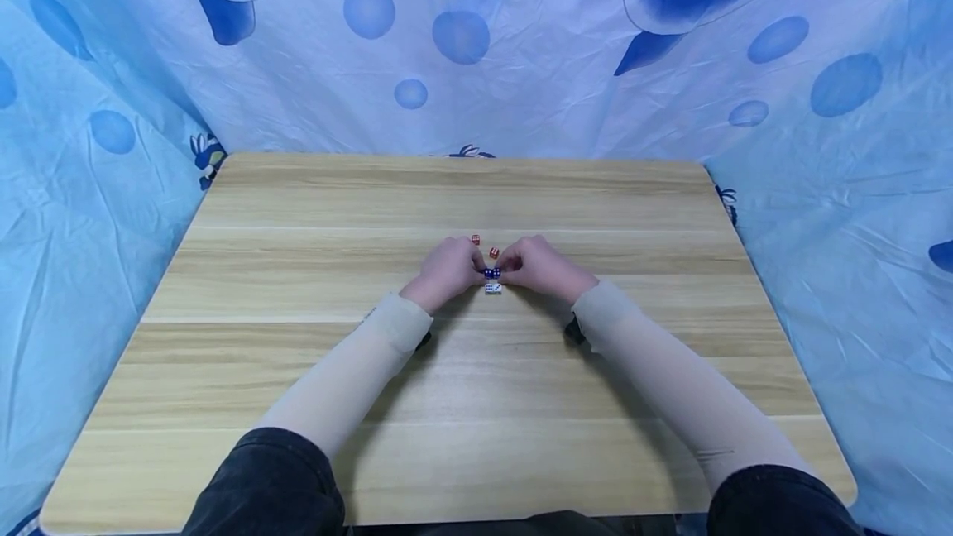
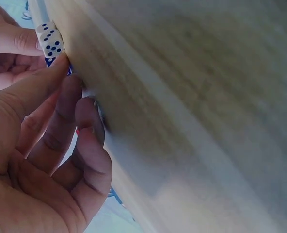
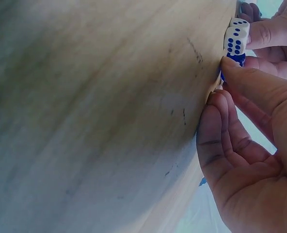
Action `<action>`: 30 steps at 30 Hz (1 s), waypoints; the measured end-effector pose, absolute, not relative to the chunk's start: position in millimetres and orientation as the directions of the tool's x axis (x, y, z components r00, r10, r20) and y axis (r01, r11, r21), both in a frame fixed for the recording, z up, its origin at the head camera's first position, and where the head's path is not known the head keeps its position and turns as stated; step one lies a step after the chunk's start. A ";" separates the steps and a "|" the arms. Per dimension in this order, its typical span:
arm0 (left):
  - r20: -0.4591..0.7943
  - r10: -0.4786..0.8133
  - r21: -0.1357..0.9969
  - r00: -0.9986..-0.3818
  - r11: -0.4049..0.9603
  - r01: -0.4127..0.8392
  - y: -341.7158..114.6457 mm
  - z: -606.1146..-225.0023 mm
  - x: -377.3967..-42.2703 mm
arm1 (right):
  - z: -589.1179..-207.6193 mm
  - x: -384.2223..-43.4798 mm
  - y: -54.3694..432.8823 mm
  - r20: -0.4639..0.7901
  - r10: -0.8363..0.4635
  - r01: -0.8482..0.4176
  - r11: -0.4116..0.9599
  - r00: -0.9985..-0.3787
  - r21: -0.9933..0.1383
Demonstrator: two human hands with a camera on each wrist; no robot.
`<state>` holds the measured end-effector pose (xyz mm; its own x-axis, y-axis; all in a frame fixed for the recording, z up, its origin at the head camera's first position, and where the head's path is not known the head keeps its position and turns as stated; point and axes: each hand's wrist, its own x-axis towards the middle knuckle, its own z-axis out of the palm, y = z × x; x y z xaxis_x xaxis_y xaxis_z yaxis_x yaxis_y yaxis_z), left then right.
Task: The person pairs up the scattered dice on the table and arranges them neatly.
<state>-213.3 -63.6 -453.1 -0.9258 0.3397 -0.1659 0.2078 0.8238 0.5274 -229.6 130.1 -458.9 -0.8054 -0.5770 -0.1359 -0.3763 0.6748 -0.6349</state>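
Two blue dice [image 1: 492,273] sit side by side between the hands, at the middle of the table. My left hand [image 1: 448,271] pinches the left blue die with thumb and fingertips. From the other side, my right hand [image 1: 546,269] pinches the right one. Two white dice with blue pips [image 1: 493,289] lie together just on the near side of the blue pair. In the wrist views the white dice [image 2: 49,40] [image 3: 236,38] show clearly, while the fingers largely hide the blue dice [image 3: 237,59].
Beyond the blue pair are two separate red dice, one farther left [image 1: 476,239] and one turned askew [image 1: 495,252] near the right fingertips. The wooden table [image 1: 462,404] is bordered by a blue curtain [image 1: 521,98] with printed dolphins and bubbles.
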 end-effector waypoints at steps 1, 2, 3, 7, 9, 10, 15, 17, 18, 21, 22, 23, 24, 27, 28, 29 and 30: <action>-0.168 0.347 0.527 -0.923 0.823 0.214 -64.1 -452.6 -213.4 | -459.1 -229.6 130.3 -0.140 -0.576 -0.372 0.675 -0.806 -0.637; -0.171 0.355 0.527 -0.919 0.821 0.219 -64.6 -452.0 -213.5 | -459.0 -229.4 130.4 -0.144 -0.573 -0.368 0.677 -0.806 -0.637; -0.175 0.363 0.528 -0.915 0.819 0.224 -65.2 -451.2 -213.6 | -458.8 -229.1 130.4 -0.147 -0.571 -0.364 0.679 -0.808 -0.638; -0.197 0.375 0.539 -0.906 0.813 0.220 -69.6 -446.9 -213.9 | -459.2 -228.1 129.9 -0.157 -0.567 -0.354 0.682 -0.808 -0.640; -0.201 0.363 0.553 -0.910 0.808 0.201 -72.8 -444.2 -214.4 | -459.0 -227.5 129.5 -0.166 -0.565 -0.346 0.684 -0.808 -0.642; -0.197 0.355 0.560 -0.914 0.806 0.192 -74.5 -442.9 -215.1 | -459.2 -227.5 129.4 -0.169 -0.563 -0.342 0.685 -0.809 -0.644; -0.159 0.290 0.608 -0.944 0.782 0.137 -83.1 -439.2 -221.8 | -459.8 -228.6 129.4 -0.167 -0.557 -0.333 0.682 -0.814 -0.652; -0.152 0.256 0.621 -0.955 0.776 0.110 -85.7 -439.6 -226.1 | -460.0 -229.2 130.1 -0.161 -0.558 -0.336 0.679 -0.814 -0.653; -0.149 0.240 0.621 -0.959 0.778 0.098 -86.8 -440.2 -228.6 | -459.9 -229.3 130.3 -0.159 -0.559 -0.338 0.678 -0.814 -0.653; -0.154 0.198 0.628 -0.968 0.776 0.059 -88.6 -442.3 -236.6 | -459.6 -229.3 131.0 -0.156 -0.559 -0.341 0.678 -0.815 -0.651; -0.157 0.190 0.632 -0.969 0.773 0.049 -88.7 -443.1 -239.2 | -459.3 -229.1 131.2 -0.156 -0.558 -0.340 0.678 -0.815 -0.651; -0.159 0.186 0.629 -0.970 0.776 0.046 -88.4 -444.3 -241.9 | -459.1 -228.9 131.3 -0.155 -0.559 -0.341 0.678 -0.815 -0.651; -0.161 0.183 0.629 -0.970 0.776 0.043 -88.1 -445.4 -244.3 | -458.9 -228.7 131.4 -0.155 -0.559 -0.341 0.678 -0.815 -0.651; -0.169 0.188 0.625 -0.968 0.780 0.042 -86.6 -448.7 -250.4 | -459.2 -228.5 131.7 -0.158 -0.560 -0.340 0.677 -0.813 -0.653; -0.170 0.187 0.622 -0.968 0.782 0.042 -86.0 -449.8 -251.8 | -460.1 -228.7 132.0 -0.157 -0.561 -0.341 0.676 -0.813 -0.653; -0.169 0.189 0.618 -0.967 0.785 0.045 -85.4 -450.9 -253.3 | -460.5 -228.9 132.2 -0.157 -0.561 -0.340 0.676 -0.813 -0.653; -0.170 0.190 0.616 -0.967 0.787 0.046 -84.6 -451.6 -254.5 | -460.8 -229.0 132.4 -0.159 -0.560 -0.339 0.678 -0.813 -0.653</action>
<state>-254.5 -84.6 -451.6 -0.9668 0.1901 -0.1705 0.0461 0.7866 0.6157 -229.0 132.4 -460.8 -0.8132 -0.5598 -0.1591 -0.3387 0.6775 -0.6529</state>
